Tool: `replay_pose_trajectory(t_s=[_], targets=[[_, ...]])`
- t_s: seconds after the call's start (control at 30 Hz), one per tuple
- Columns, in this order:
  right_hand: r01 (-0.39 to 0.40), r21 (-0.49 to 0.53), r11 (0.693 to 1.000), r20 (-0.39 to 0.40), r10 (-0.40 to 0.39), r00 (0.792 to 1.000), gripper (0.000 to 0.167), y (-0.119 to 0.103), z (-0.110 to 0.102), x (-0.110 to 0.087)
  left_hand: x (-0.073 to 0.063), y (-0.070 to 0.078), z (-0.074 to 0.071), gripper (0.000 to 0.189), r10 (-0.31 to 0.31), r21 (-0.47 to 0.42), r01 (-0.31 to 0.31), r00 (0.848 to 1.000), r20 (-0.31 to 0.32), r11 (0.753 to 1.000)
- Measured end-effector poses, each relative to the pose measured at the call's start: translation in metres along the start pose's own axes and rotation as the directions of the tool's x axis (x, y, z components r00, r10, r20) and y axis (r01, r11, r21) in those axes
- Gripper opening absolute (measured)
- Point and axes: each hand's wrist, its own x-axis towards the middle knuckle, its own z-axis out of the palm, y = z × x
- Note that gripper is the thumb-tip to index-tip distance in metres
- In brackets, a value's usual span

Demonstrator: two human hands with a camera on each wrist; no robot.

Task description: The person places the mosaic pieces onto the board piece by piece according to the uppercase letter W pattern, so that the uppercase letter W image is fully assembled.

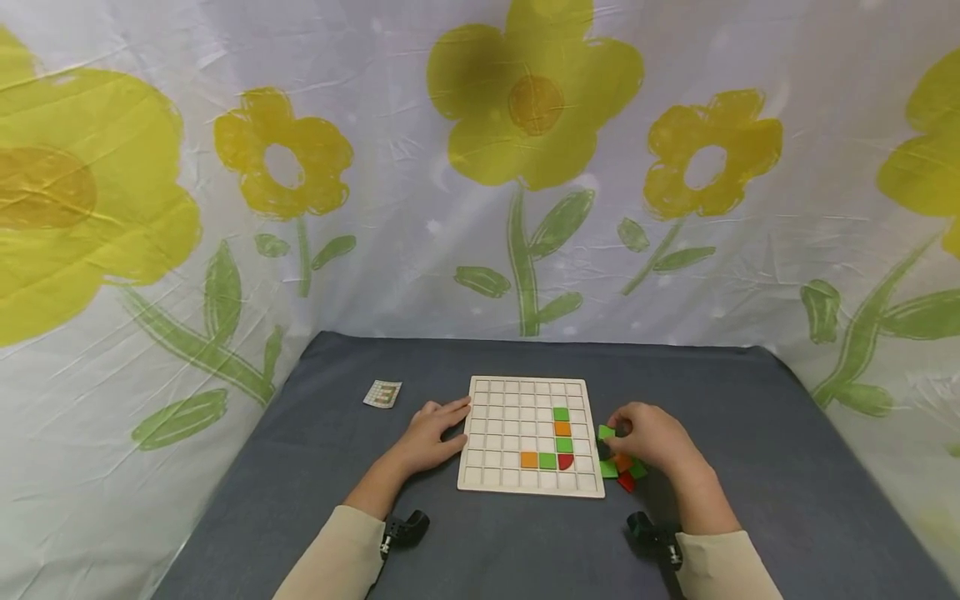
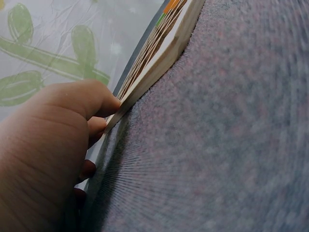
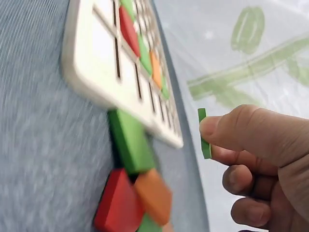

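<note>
A light wooden grid board lies on the table. In its cells sit a column of green tile, orange tile and green tile, then a rounded red tile. Left of the red one are another green tile and an orange tile. My left hand touches the board's left edge with extended fingers. Beside the right edge, my right hand pinches a green square tile between thumb and finger, above a small heap of loose tiles.
Loose tiles lie against the board's right edge, among them a green one, a red one and an orange one. A small printed card rests at the left. Dark cloth covers the table; a flowered curtain hangs behind.
</note>
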Motion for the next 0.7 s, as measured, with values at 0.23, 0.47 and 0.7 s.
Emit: replay_pose_trajectory(t_s=[0.23, 0.47, 0.7], targets=[[0.076, -0.014, 0.997, 0.011, -0.076, 0.997, 0.018, -0.029, -0.008, -0.001, -0.001, 0.003, 0.0, 0.057, 0.002, -0.005, -0.002, 1.0, -0.003, 1.0], [0.162, -0.04, 0.986, 0.028, -0.161, 0.987, 0.02, -0.063, -0.013, 0.01, 0.0, 0.001, 0.0, 0.058, -0.008, 0.006, 0.008, 1.0, 0.002, 1.0], [0.238, -0.028, 0.971, 0.048, -0.236, 0.97, 0.017, -0.085, -0.009, 0.018, -0.001, -0.001, 0.0, 0.057, 0.011, -0.007, -0.012, 1.0, -0.02, 1.0]])
